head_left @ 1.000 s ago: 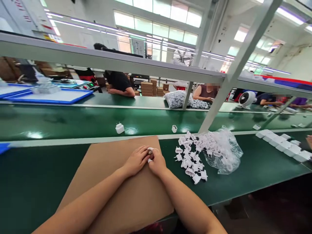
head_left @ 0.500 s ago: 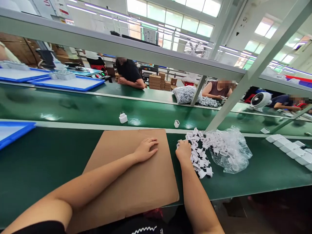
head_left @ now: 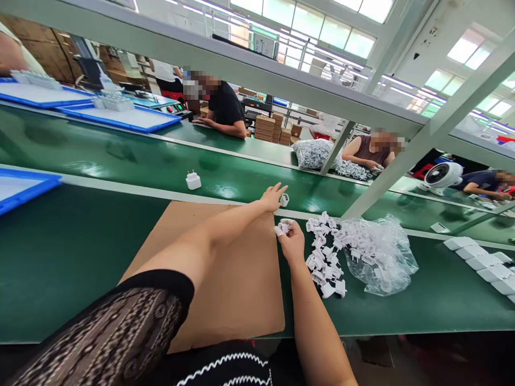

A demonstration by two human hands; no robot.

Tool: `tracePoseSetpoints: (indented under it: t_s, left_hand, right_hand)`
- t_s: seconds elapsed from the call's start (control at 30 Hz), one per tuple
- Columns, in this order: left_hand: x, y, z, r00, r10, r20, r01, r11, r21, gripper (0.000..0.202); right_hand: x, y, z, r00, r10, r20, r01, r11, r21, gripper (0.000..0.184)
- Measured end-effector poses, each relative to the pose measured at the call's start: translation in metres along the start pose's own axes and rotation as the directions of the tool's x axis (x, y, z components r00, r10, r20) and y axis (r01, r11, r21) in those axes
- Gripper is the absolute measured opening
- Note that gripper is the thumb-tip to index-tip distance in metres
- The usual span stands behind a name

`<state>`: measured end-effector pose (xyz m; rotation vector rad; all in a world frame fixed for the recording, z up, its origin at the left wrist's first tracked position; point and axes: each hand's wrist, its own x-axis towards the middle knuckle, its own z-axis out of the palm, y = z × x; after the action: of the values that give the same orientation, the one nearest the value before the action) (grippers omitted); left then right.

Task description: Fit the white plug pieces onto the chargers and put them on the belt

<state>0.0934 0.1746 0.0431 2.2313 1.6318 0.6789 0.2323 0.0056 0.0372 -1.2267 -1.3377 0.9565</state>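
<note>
My left hand [head_left: 272, 197] is stretched far forward over the green belt, fingers spread, its tips right beside a small white charger body [head_left: 285, 200]. Over the right edge of the brown cardboard sheet [head_left: 225, 279], my right hand [head_left: 290, 239] is closed on a small white plug piece [head_left: 280, 229]. A heap of several white plug pieces [head_left: 324, 257] lies just right of that hand, spilling from a clear plastic bag [head_left: 378, 254].
Another white charger [head_left: 193, 180] sits on the belt to the left. A blue tray [head_left: 24, 187] juts in at far left. White blocks [head_left: 480, 262] line the right. A slanted metal post [head_left: 406, 163] rises behind the bag. Other people work across the belt.
My left hand left the cardboard and reached forward to the small charger body on the belt. My right hand lifted off the heap with a plug piece in it.
</note>
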Motion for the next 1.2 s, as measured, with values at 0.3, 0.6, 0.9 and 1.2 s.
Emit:
tracePoseSetpoints:
  t_s: [0.3, 0.6, 0.9, 1.2]
  left_hand:
    - [0.006, 0.001, 0.0, 0.996, 0.091, 0.024, -0.091, 0.996, 0.016, 0.026]
    - [-0.148, -0.022, -0.037, 0.981, 0.19, -0.027, -0.19, 0.982, -0.015, 0.035]
    - [-0.217, -0.017, -0.027, 0.999, 0.045, -0.014, -0.048, 0.935, -0.352, 0.051]
    - [-0.215, -0.019, -0.034, 0.993, 0.099, 0.072, -0.059, 0.9, -0.432, 0.033]
  right_hand:
    - [0.003, -0.005, 0.004, 0.981, 0.171, 0.097, -0.196, 0.818, 0.54, 0.045]
    - [-0.005, -0.017, 0.003, 0.973, 0.19, 0.131, -0.231, 0.811, 0.537, 0.04]
    - [-0.016, -0.023, 0.018, 0.989, 0.042, 0.141, -0.1, 0.893, 0.439, 0.031]
    - [-0.025, -0.023, 0.016, 0.961, -0.245, 0.125, 0.26, 0.958, -0.123, 0.041]
